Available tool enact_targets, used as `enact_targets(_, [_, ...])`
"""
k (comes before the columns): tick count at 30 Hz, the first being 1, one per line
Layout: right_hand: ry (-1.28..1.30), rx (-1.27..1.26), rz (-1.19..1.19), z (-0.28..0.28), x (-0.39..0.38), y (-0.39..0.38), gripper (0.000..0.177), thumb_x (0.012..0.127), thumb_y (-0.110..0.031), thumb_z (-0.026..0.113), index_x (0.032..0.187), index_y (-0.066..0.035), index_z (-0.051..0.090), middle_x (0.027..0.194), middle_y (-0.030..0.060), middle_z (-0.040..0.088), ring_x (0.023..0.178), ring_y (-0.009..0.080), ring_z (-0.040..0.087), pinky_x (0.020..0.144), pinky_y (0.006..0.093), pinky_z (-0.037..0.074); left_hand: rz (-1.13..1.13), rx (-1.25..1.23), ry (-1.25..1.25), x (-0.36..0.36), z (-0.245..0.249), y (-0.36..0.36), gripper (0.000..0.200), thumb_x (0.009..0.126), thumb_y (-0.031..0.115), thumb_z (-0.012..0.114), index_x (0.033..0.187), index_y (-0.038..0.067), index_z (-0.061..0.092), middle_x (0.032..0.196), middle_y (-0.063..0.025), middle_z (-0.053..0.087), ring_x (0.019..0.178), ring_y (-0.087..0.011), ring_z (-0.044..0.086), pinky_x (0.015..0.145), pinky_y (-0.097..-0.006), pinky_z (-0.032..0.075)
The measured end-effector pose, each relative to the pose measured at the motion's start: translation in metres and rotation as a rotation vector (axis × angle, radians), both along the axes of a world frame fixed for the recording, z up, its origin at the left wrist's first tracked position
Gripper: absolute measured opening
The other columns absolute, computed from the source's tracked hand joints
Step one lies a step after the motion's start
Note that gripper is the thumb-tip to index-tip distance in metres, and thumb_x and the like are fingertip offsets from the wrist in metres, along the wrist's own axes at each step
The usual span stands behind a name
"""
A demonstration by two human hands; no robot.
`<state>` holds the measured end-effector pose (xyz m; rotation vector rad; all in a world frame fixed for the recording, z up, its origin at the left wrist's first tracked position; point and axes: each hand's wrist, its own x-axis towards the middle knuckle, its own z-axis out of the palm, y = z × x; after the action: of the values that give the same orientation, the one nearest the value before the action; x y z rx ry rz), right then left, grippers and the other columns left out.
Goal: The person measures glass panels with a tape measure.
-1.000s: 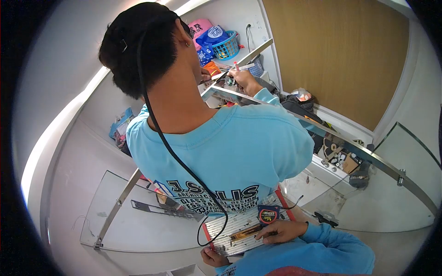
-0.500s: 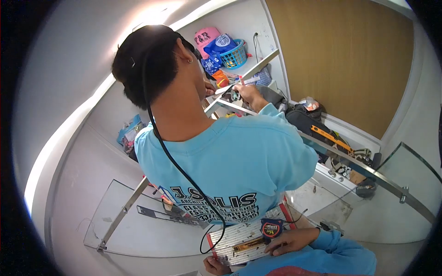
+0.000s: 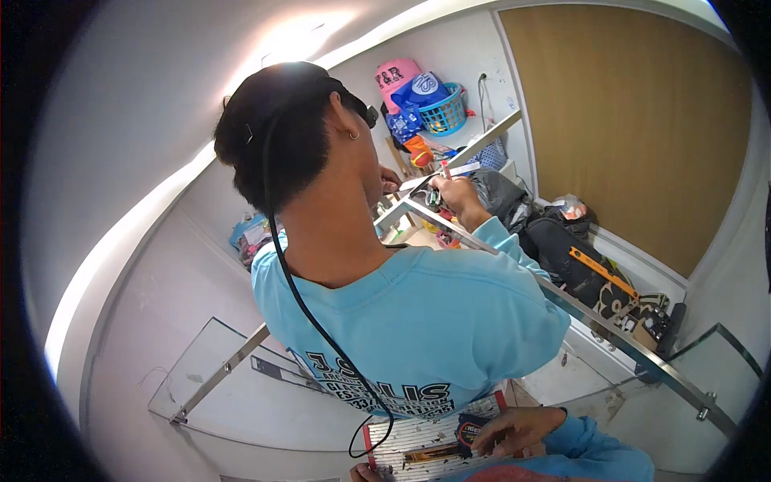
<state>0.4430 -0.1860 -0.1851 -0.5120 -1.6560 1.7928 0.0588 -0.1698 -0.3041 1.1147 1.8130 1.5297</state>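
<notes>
My right hand [image 3: 518,430] is at the right side of a dark tape measure [image 3: 469,431], with its fingers closed against the casing and partly covering it. The tape measure lies on a white ribbed board [image 3: 426,434] with red edges, near my lap. On the board below it is a long yellow-brown tool [image 3: 428,454], too small to make out. My left hand [image 3: 365,474] has its fingers closed at the board's lower left corner; the frame's bottom edge cuts most of it off.
A co-worker in a light blue shirt [image 3: 409,313] fills the middle, their hand [image 3: 462,197] at a metal frame [image 3: 490,138]. Metal rails [image 3: 614,321] with glass panels [image 3: 217,377] stand on both sides. Beyond are a blue basket [image 3: 443,116], an orange level [image 3: 602,271] and a brown door [image 3: 626,120].
My right hand has moved up from below the tape measure onto its right side. The view has shifted, so the co-worker and room appear lower and further right.
</notes>
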Motion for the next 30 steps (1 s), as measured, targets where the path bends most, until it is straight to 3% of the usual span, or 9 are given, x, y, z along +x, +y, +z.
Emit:
enact_targets(2, [0.021,-0.051,0.029,-0.003,0.002,0.003,0.041,0.089,-0.016,0.062,0.126,-0.001,0.052,0.117,0.0121,0.060,0.106,0.0212,0.059,0.087,0.0324,0.049,0.000,-0.013,0.003,0.000,0.001,0.001,0.047,0.094,0.050,0.044,0.088,0.004,0.051,0.071,-0.0049,0.051,0.060,-0.0136,0.044,0.051,-0.0280,0.043])
enact_targets(4, [0.010,-0.083,0.028,-0.005,0.005,0.004,0.045,0.089,-0.032,0.062,0.127,-0.009,0.054,0.117,0.0103,0.061,0.109,0.0218,0.056,0.093,0.0356,0.044,-0.006,-0.026,0.006,-0.001,0.002,-0.001,0.047,0.094,0.050,0.044,0.088,0.004,0.051,0.072,-0.0049,0.051,0.061,-0.0137,0.045,0.051,-0.0280,0.043])
enact_targets(11, [0.113,-0.042,0.032,0.001,0.012,0.005,0.047,0.088,-0.033,0.064,0.126,-0.008,0.054,0.117,0.0098,0.061,0.108,0.0222,0.057,0.091,0.0359,0.046,-0.045,-0.049,0.002,-0.007,0.004,-0.003,0.047,0.094,0.050,0.044,0.089,0.004,0.051,0.072,-0.0052,0.051,0.061,-0.0138,0.045,0.051,-0.0280,0.043])
enact_targets(13, [0.109,0.083,0.050,0.010,0.016,0.005,0.046,0.088,-0.027,0.065,0.123,0.000,0.054,0.115,0.0136,0.061,0.102,0.0229,0.061,0.082,0.0334,0.051,-0.064,-0.054,-0.007,-0.007,0.003,-0.005,0.047,0.094,0.050,0.044,0.089,0.004,0.052,0.072,-0.0053,0.052,0.061,-0.0138,0.045,0.051,-0.0280,0.043])
enact_targets(18, [0.325,0.352,0.123,0.067,0.027,0.003,0.050,0.085,-0.029,0.067,0.123,0.002,0.054,0.112,0.0173,0.061,0.098,0.0285,0.061,0.081,0.0368,0.049,-0.038,-0.061,0.017,0.006,0.011,-0.002,0.044,0.094,0.047,0.045,0.088,0.004,0.052,0.072,-0.0063,0.053,0.059,-0.0143,0.046,0.049,-0.0277,0.042])
enact_targets(21, [0.312,0.551,0.089,0.112,0.026,-0.007,0.052,0.082,-0.030,0.070,0.122,0.000,0.056,0.104,0.0199,0.062,0.092,0.0306,0.063,0.074,0.0362,0.050,-0.006,0.009,-0.291,0.008,0.007,0.001,0.042,0.094,0.046,0.047,0.088,0.004,0.051,0.070,-0.0057,0.052,0.057,-0.0136,0.045,0.048,-0.0282,0.041])
enact_targets(25, [0.201,0.907,-0.425,0.168,0.014,-0.024,0.037,0.077,-0.026,0.075,0.101,0.001,0.066,0.085,0.0193,0.066,0.066,0.0253,0.066,0.057,0.0300,0.051,-0.167,0.042,-0.204,-0.020,-0.025,0.002,0.033,0.091,0.039,0.055,0.085,0.007,0.049,0.073,-0.0023,0.049,0.061,-0.0131,0.044,0.055,-0.0305,0.042])
enact_targets(29, [-0.137,1.044,-1.217,0.216,-0.004,-0.027,0.020,0.078,-0.013,0.070,0.089,0.003,0.066,0.078,0.0118,0.066,0.063,0.0183,0.063,0.055,0.0260,0.048,-0.256,0.022,-0.271,-0.029,-0.034,0.007,0.032,0.092,0.038,0.054,0.085,0.006,0.049,0.072,-0.0028,0.050,0.061,-0.0135,0.045,0.055,-0.0315,0.044])
enact_targets(30, [-0.062,0.996,-1.405,0.230,-0.007,-0.016,0.019,0.080,-0.015,0.068,0.090,0.002,0.066,0.075,0.0088,0.064,0.061,0.0154,0.060,0.054,0.0247,0.046,-0.275,0.020,-0.284,-0.031,-0.034,0.009,0.032,0.092,0.037,0.054,0.085,0.006,0.049,0.072,-0.0029,0.050,0.061,-0.0135,0.045,0.055,-0.0317,0.044])
